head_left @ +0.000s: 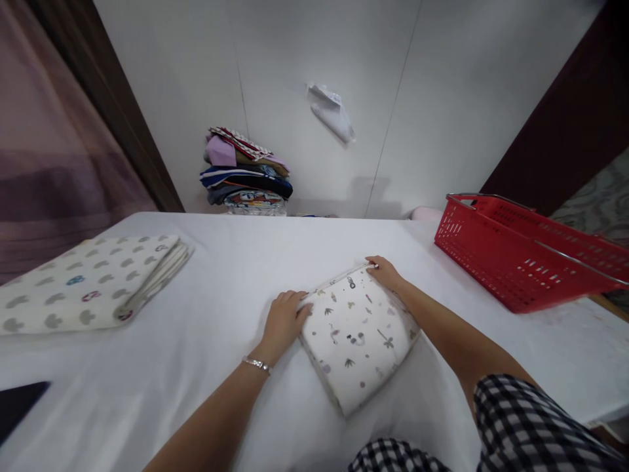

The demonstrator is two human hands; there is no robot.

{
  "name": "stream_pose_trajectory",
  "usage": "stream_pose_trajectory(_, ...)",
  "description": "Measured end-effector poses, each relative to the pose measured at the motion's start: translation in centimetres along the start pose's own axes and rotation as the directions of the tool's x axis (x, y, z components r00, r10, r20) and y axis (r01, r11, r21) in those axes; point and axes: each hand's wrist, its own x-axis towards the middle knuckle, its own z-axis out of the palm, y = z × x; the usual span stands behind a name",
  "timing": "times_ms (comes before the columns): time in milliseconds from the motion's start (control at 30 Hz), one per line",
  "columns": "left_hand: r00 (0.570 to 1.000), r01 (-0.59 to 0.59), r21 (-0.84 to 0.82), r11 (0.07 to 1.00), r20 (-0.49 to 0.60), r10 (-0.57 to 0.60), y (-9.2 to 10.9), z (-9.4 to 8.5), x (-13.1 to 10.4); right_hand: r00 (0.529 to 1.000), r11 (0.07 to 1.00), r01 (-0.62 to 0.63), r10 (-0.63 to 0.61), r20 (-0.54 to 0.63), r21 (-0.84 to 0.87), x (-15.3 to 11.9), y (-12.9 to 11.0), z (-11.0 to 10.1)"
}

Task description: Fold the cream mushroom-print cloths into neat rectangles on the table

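Note:
A white cloth with small printed figures [361, 337], folded into a thick rectangle, lies tilted on the white-covered table. My left hand [287, 319], with a silver bracelet at the wrist, holds its upper left corner, the thumb on top of the fabric. At the far right corner, my right hand [384, 272] pinches the folded edge between thumb and fingers. The undersides of both grips are hidden by the cloth and hands.
A folded cloth with grey mushroom-like prints [93, 282] lies at left. A red basket [521, 255] stands at right. Stacked folded clothes [248, 174] rise behind the table [236, 249]. A dark flat item [19, 406] is at lower left.

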Motion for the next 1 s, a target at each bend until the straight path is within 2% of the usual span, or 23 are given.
stream_pose_trajectory(167,0.999,0.035,0.0,0.999,-0.004,-0.035,0.2,-0.2,0.2,0.993,0.992,0.111,-0.113,-0.025,-0.067,-0.5,-0.8,-0.7)
stream_pose_trajectory(267,0.998,0.058,-0.049,0.997,-0.024,-0.06,0.4,-0.4,0.3,0.998,0.999,0.036,-0.035,-0.056,0.031,-0.7,-1.4,-1.5)
stream_pose_trajectory(400,0.989,0.14,-0.098,0.985,-0.029,-0.143,0.5,-0.6,0.4,0.997,0.989,-0.061,0.066,-0.03,0.137,-0.2,-2.2,-2.0)
stream_pose_trajectory(600,0.953,0.302,-0.142,0.943,0.032,-0.3,0.1,-0.5,0.6,0.991,0.99,-0.136,0.137,-0.003,0.042,1.0,-2.6,0.0)
stream_pose_trajectory(800,0.937,0.348,-0.207,0.914,0.04,-0.348,0.0,-0.7,0.8,0.99,0.991,-0.107,0.114,-0.085,0.082,1.1,-1.8,1.0)
stream_pose_trajectory(1000,0.92,0.39,-0.141,0.91,0.091,-0.38,-0.1,-0.6,1.1,0.991,0.99,-0.134,0.133,-0.033,-0.042,0.9,-2.0,1.2)
